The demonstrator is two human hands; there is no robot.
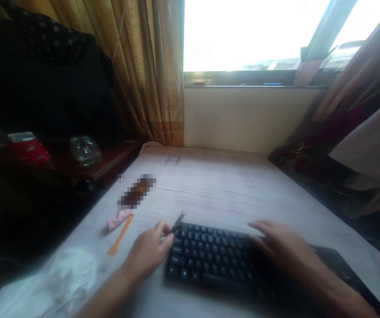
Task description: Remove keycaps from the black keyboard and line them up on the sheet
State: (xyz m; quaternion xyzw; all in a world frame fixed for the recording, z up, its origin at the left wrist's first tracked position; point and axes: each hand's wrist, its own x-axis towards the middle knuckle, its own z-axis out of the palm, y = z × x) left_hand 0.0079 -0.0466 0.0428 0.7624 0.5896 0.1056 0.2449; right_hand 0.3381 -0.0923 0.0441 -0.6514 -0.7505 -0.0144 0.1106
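A black keyboard lies on the pale table in front of me. My left hand is at the keyboard's left end, fingers curled against its top left corner, where a small dark tool tip sticks up. My right hand lies flat over the middle and right keys, fingers stretched out and somewhat blurred.
Left of the keyboard are an orange plastic pry stick, a small pink piece and a blurred-out brown object. White crumpled tissue sits near the front left. A glass jar and a red pack stand on a side shelf.
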